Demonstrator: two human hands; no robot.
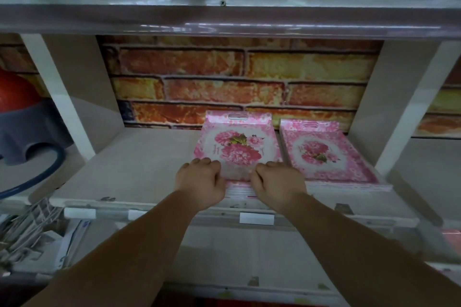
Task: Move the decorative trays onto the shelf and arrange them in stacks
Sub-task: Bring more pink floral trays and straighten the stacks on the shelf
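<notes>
Both hands, left hand (pixel 199 182) and right hand (pixel 278 183), curl fingers over the near edge of the centre tray stack (pixel 237 147) on the shelf (pixel 129 172); another stack (pixel 324 154) sits right.

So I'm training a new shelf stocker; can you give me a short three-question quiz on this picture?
1. True or false: both hands, left hand and right hand, grip the near edge of the left stack of pink floral plastic-wrapped trays.
2. How many tray stacks lie on the grey shelf board?
3. The second pink floral stack lies: A) left of the held one, B) right of it, C) on top.

Key: 1 true; 2 two; 3 B.
</notes>
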